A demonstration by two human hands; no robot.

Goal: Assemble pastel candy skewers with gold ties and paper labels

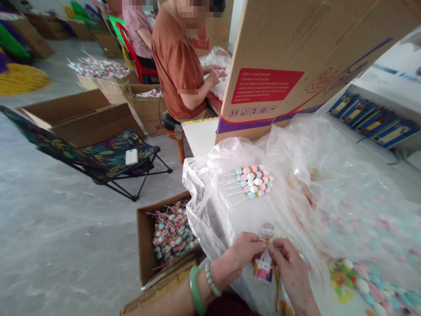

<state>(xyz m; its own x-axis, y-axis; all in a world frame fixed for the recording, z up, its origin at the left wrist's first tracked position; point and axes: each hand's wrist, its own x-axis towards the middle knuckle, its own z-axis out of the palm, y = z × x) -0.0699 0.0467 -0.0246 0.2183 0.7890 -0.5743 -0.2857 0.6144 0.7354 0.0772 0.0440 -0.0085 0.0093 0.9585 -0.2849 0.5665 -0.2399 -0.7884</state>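
My left hand [245,254] and my right hand [291,272] meet low in the view, pinching the top of a small printed packet [264,268] from both sides. It looks like a cartoon-printed lollipop bag, partly hidden by my fingers. A green bangle and a beaded bracelet sit on my left wrist. Above my hands, a bunch of pastel lollipops [255,181] on white sticks lies on a transparent plastic sheet [210,184]. More pastel candies [362,281] are heaped under the plastic at lower right.
A cardboard box of wrapped lollipops [173,232] stands left of my hands. A tall printed carton [279,74] rises ahead. Beyond it, a person in an orange top [176,66] works at the table's far end. Further boxes and a folding chair [105,151] stand on the grey floor.
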